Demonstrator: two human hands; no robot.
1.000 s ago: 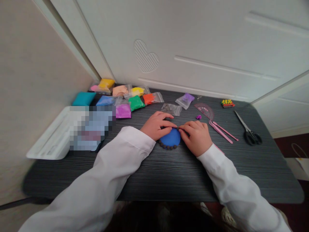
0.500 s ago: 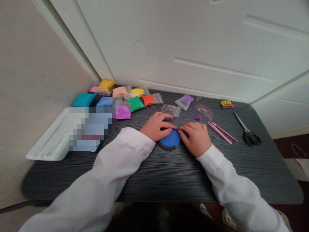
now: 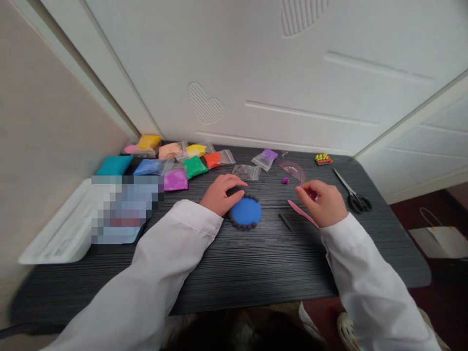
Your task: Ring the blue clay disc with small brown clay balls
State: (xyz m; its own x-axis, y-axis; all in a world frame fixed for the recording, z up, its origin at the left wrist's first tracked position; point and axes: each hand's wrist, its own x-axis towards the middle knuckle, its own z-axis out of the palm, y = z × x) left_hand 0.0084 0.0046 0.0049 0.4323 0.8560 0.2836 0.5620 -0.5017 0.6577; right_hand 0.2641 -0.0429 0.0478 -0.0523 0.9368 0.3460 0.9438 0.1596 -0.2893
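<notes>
A flat blue clay disc (image 3: 247, 212) lies on the dark table, with small dark clay balls (image 3: 244, 226) set along much of its rim. My left hand (image 3: 224, 194) rests at the disc's upper left edge, fingers stretched and thumb apart, holding nothing. My right hand (image 3: 323, 204) is over to the right, thumb and forefinger closed together; whatever is between them is hidden. Bits of a pink tool show around its fingers. Between the disc and that hand lie a thin dark clay roll (image 3: 285, 222) and a pink clay knife (image 3: 302, 212).
Behind the hands are a clear protractor (image 3: 293, 170), a purple clay lump (image 3: 285, 180) and several bags of coloured clay, one green (image 3: 194, 167). Black-handled scissors (image 3: 353, 192) and a small colourful piece (image 3: 323, 159) sit at right. A white tray (image 3: 54, 224) stands at left.
My right hand has left the disc's upper edge and moved right, over the pink tools. The dark roll and pink knife are now uncovered. My left hand stays by the disc. The view has shifted.
</notes>
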